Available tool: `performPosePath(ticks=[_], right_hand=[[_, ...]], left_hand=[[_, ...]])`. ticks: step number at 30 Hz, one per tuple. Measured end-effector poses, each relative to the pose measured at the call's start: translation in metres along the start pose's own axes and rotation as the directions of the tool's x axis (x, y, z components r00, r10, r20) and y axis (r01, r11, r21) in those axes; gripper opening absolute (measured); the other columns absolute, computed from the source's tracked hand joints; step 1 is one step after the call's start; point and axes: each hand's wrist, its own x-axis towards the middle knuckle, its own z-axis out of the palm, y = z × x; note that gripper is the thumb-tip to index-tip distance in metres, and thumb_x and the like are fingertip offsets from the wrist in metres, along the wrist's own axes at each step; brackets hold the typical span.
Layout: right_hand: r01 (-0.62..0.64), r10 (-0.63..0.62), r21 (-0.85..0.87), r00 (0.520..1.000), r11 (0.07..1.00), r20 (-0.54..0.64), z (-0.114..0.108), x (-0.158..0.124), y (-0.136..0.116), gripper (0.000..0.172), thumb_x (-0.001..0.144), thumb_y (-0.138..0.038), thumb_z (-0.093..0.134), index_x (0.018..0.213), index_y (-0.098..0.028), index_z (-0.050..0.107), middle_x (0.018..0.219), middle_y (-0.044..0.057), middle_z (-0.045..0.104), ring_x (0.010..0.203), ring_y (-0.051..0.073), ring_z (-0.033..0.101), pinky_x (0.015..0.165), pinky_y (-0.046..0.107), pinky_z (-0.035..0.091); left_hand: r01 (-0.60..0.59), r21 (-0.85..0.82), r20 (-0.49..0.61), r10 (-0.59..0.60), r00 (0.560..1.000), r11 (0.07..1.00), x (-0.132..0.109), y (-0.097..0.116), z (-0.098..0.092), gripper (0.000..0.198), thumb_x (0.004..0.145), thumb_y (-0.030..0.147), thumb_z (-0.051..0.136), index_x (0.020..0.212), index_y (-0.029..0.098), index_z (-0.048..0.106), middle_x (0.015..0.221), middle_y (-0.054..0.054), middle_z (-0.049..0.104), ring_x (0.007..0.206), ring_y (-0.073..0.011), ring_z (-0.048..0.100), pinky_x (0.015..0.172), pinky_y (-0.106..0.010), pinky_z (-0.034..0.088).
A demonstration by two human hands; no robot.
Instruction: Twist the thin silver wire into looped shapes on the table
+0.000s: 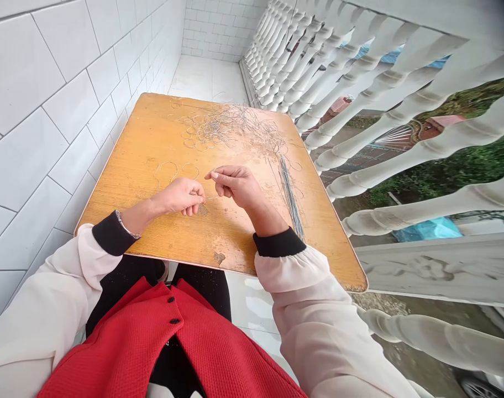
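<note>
A person in a red vest with pale sleeves is working with both hands over a wooden table. The left hand is curling its fingers inward, thumb and forefinger pinching closed. Just beside it, the right hand is pressing its thumb against its forefinger, the other fingers bending under. A thin wire is showing between the hands, above the table's middle; it is too fine for one to tell exactly how each hand is gripping it. A few wire loops are lying just beyond the left hand. Farther back, a tangled wire pile is spreading across the table, while a bundle of straight wires is resting to the right, near a white railing.
</note>
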Motion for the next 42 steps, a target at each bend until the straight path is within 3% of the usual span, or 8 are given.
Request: performPosePath(ticks=[6, 11, 15, 20, 25, 32, 36, 42], right_hand=[[0.001, -0.002, 0.046, 1.0, 0.999, 0.022, -0.011, 0.001, 0.006, 0.035, 0.074, -0.05, 0.077, 0.079, -0.016, 0.073, 0.043, -0.007, 0.045, 0.04, 0.006, 0.032, 0.042, 0.024, 0.019], [-0.015, 0.014, 0.072, 1.0, 0.997, 0.018, -0.009, 0.0, 0.006, 0.033, 0.076, -0.048, 0.076, 0.08, -0.015, 0.071, 0.046, -0.006, 0.047, 0.042, 0.006, 0.033, 0.043, 0.025, 0.019], [-0.071, 0.059, 0.125, 0.993, 0.99, 0.098, 0.001, 0.0, 0.006, 0.033, 0.076, -0.048, 0.074, 0.076, -0.016, 0.068, 0.045, -0.008, 0.042, 0.042, 0.006, 0.029, 0.045, 0.025, 0.018], [-0.123, 0.09, 0.136, 0.97, 0.983, 0.227, 0.012, 0.001, 0.009, 0.029, 0.071, -0.044, 0.075, 0.073, -0.016, 0.068, 0.044, -0.008, 0.044, 0.041, 0.005, 0.03, 0.045, 0.025, 0.017], [-0.152, 0.123, 0.108, 0.965, 0.982, 0.233, 0.016, 0.0, 0.009, 0.026, 0.072, -0.04, 0.073, 0.077, -0.015, 0.073, 0.044, -0.007, 0.045, 0.043, 0.006, 0.032, 0.045, 0.025, 0.02], [-0.206, 0.187, 0.062, 0.955, 0.977, 0.229, 0.018, 0.001, 0.019, 0.036, 0.069, -0.05, 0.082, 0.076, -0.015, 0.075, 0.073, 0.005, 0.074, 0.055, 0.008, 0.056, 0.052, 0.022, 0.044], [-0.282, 0.249, 0.119, 0.939, 0.952, 0.238, 0.02, 0.0, 0.022, 0.042, 0.068, -0.052, 0.085, 0.087, -0.015, 0.076, 0.078, 0.007, 0.077, 0.065, 0.014, 0.07, 0.063, 0.026, 0.057], [-0.305, 0.261, 0.279, 0.948, 0.911, 0.185, 0.036, -0.002, 0.024, 0.029, 0.072, -0.04, 0.085, 0.083, -0.016, 0.072, 0.072, 0.004, 0.076, 0.061, 0.012, 0.069, 0.061, 0.023, 0.058]], left_hand=[[0.029, 0.019, 0.162, -0.032, 0.986, 0.999, 0.003, -0.003, -0.016, 0.016, 0.083, 0.002, 0.058, 0.071, 0.012, 0.063, 0.054, 0.0, 0.065, 0.046, -0.0091, 0.06, 0.046, -0.019, 0.047], [-0.011, -0.068, -0.012, 0.01, 1.0, 0.998, 0.008, -0.004, -0.023, 0.016, 0.088, 0.009, 0.059, 0.073, 0.012, 0.063, 0.058, -0.001, 0.066, 0.049, -0.0081, 0.06, 0.047, -0.018, 0.045], [-0.135, -0.157, -0.198, 0.103, 0.975, 0.978, 0.014, -0.007, -0.022, 0.019, 0.094, 0.025, 0.06, 0.082, 0.013, 0.067, 0.072, -0.003, 0.071, 0.056, -0.0072, 0.062, 0.05, -0.017, 0.043], [-0.256, -0.171, -0.224, 0.215, 0.951, 0.952, 0.019, -0.011, -0.016, 0.014, 0.087, 0.026, 0.068, 0.08, 0.014, 0.071, 0.069, -0.001, 0.069, 0.062, -0.0072, 0.06, 0.053, -0.017, 0.04], [-0.34, -0.141, -0.268, 0.295, 0.917, 0.93, 0.023, -0.012, -0.011, 0.009, 0.077, 0.011, 0.069, 0.068, 0.012, 0.068, 0.054, 0.003, 0.06, 0.052, -0.0051, 0.052, 0.053, -0.018, 0.038], [-0.266, -0.172, -0.464, 0.16, 0.871, 0.949, 0.023, -0.006, -0.014, 0.016, 0.08, 0.005, 0.066, 0.067, 0.013, 0.061, 0.056, 0.004, 0.059, 0.049, -0.004, 0.052, 0.046, -0.016, 0.036], [-0.272, -0.225, -0.526, 0.118, 0.842, 0.936, 0.025, -0.007, -0.018, 0.018, 0.083, 0.006, 0.065, 0.068, 0.013, 0.06, 0.056, 0.003, 0.061, 0.049, -0.0045, 0.055, 0.05, -0.016, 0.043], [-0.275, -0.311, -0.553, 0.062, 0.831, 0.909, 0.022, -0.003, -0.015, 0.017, 0.085, 0.005, 0.065, 0.071, 0.013, 0.059, 0.057, 0.004, 0.063, 0.053, -0.0051, 0.06, 0.057, -0.016, 0.049]])
